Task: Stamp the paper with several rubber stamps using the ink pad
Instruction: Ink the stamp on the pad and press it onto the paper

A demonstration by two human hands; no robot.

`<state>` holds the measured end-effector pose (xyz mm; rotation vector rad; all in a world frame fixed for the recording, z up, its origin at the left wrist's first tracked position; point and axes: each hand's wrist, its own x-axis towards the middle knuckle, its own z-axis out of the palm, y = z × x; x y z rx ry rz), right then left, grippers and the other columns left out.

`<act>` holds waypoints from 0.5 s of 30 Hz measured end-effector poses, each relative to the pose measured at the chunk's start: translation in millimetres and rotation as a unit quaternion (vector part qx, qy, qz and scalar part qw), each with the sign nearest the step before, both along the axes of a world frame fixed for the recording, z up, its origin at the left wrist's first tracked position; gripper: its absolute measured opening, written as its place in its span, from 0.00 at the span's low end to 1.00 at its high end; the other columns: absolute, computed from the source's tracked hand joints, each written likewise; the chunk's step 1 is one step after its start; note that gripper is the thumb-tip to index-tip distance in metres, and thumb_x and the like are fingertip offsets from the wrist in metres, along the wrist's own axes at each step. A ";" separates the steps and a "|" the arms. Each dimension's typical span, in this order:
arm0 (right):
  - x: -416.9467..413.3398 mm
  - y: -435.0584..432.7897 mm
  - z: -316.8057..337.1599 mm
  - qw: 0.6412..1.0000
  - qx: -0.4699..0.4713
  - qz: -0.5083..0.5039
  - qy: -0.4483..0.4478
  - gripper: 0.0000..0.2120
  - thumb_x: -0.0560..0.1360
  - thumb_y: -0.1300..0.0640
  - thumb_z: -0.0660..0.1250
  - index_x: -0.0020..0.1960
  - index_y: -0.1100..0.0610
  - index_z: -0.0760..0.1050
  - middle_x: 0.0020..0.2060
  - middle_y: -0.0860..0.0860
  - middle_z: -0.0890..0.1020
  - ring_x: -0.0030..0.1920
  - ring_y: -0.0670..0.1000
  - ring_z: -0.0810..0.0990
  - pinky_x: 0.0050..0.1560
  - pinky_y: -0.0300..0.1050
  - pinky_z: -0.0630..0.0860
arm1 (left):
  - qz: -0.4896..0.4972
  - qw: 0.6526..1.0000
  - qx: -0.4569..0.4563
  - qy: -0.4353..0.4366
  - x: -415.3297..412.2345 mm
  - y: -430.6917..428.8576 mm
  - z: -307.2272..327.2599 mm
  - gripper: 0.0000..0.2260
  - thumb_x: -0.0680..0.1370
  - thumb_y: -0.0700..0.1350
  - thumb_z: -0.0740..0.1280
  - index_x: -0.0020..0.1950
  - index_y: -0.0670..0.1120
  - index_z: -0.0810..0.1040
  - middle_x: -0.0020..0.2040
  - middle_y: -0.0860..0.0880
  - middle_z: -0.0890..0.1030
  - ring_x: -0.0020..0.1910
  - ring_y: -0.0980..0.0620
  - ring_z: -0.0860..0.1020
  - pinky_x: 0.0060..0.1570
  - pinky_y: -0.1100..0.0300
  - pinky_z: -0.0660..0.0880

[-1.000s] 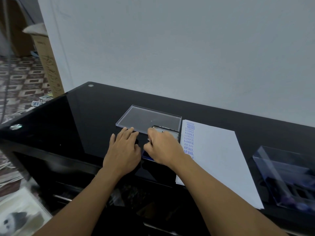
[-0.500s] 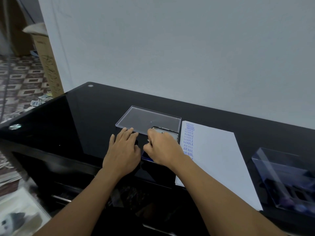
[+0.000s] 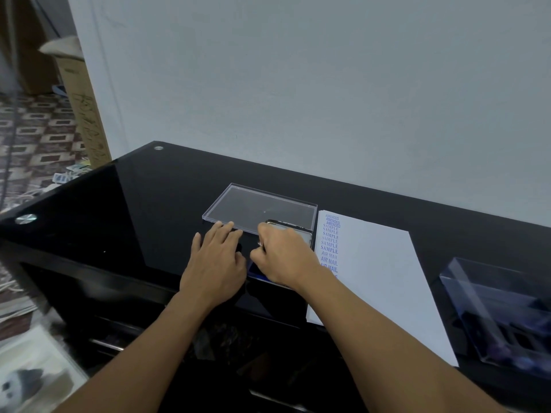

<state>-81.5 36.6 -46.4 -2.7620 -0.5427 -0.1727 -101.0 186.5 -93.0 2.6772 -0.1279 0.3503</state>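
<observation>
Nearest, at the lower right of the frame, a clear box (image 3: pixel 492 308) stands on the black surface (image 3: pixel 119 219), just beside the paper, with dark shapes inside that are probably the other stamps, though they are too blurred to tell

Around the middle of the frame the two hands sit side by side. The left hand (image 3: pixel 214 263) lies flat and released on the surface, fingers straight, just left of the ink pad (image 3: pixel 256 271). The right hand (image 3: pixel 286 257) is bunched over the pad with fingers curled downward; it covers whatever it holds, so I cannot tell whether a stamp is in its grip

The step looks like inking. To do it well, I would press straight down on the blue pad with even, light pressure, then lift cleanly, not rock, so the whole face takes ink. The flat left hand could slide onto the pad's edge to stop it skating on the glossy surface

To the right of centre, the paper (image 3: pixel 372 278) lies right beside the pad, with a column of blue prints (image 3: pixel 330 242) down its left edge: AMENDED, SAMPLE, AIR MAIL. Some are faint, which suggests uneven inking. The next print belongs in the bare white area, squared to the column

Farther back, the pad's hinged lid (image 3: pixel 301 232) stands open, and a clear lid (image 3: pixel 262 208) lies behind, by the left fingertips
</observation>
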 end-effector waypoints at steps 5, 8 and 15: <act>-2.9 -1.1 -2.4 1.000 0.010 -0.007 -0.011 0.07 0.75 0.53 0.61 0.43 0.53 0.64 0.36 0.53 0.75 0.37 0.56 0.75 0.33 0.48 0.71 | -0.002 1.000 0.002 0.001 0.3 0.6 0.1 0.22 0.82 0.46 0.57 0.77 0.49 0.64 0.80 0.50 0.58 0.80 0.51 0.50 0.78 0.43 0.47; -1.4 -0.3 -1.3 1.000 0.008 -0.006 -0.008 0.07 0.75 0.53 0.61 0.42 0.53 0.64 0.35 0.52 0.74 0.37 0.56 0.75 0.33 0.47 0.70 | -0.002 1.000 0.005 -0.002 1.0 0.6 0.1 0.22 0.82 0.46 0.57 0.76 0.49 0.64 0.80 0.51 0.58 0.80 0.51 0.50 0.78 0.43 0.48; 0.1 0.1 0.1 1.000 -0.003 -0.002 -0.009 0.08 0.76 0.52 0.60 0.43 0.53 0.63 0.38 0.54 0.76 0.40 0.57 0.75 0.35 0.48 0.70 | -0.004 1.000 0.003 -0.006 0.5 1.1 -0.9 0.21 0.82 0.45 0.58 0.76 0.48 0.65 0.80 0.50 0.59 0.80 0.51 0.51 0.78 0.42 0.48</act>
